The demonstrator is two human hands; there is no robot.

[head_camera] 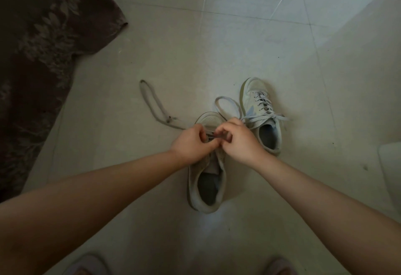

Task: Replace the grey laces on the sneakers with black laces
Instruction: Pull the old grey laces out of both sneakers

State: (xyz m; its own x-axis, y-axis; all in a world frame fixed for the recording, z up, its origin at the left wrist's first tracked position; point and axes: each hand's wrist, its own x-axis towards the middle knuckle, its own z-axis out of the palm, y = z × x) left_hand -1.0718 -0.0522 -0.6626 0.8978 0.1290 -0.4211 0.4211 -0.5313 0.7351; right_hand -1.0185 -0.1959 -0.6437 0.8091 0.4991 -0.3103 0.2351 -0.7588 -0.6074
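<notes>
From the head camera, the tiled floor [217,47] is lying wide and bare ahead of the shoes, with lots of open room at the top and on the right. A dark rug with a leaf pattern [36,58] is filling the left side, and its edge is running down at a slant, well apart from the shoes. A pale thing [390,166] is poking in at the right edge, too cut off to name. The floor is looking pale and a bit shiny, with thin tile lines crossing it.

The near sneaker [206,183] is sitting in the middle of the floor, heel toward the person and toe pointing away. The left hand [191,142] and the right hand [240,140] are both curling over its front part, just beside each other. The fingers of both hands are pinching a grey lace [152,105] where it is crossing the shoe. One long piece of this lace is trailing off to the left in a loop on the floor. Another loop [227,105] is lying beyond the hands, between the two shoes.

The far sneaker [262,114] is resting to the right and a little farther away, near the right hand but not touching it. Its lace is tied in a bow.
</notes>
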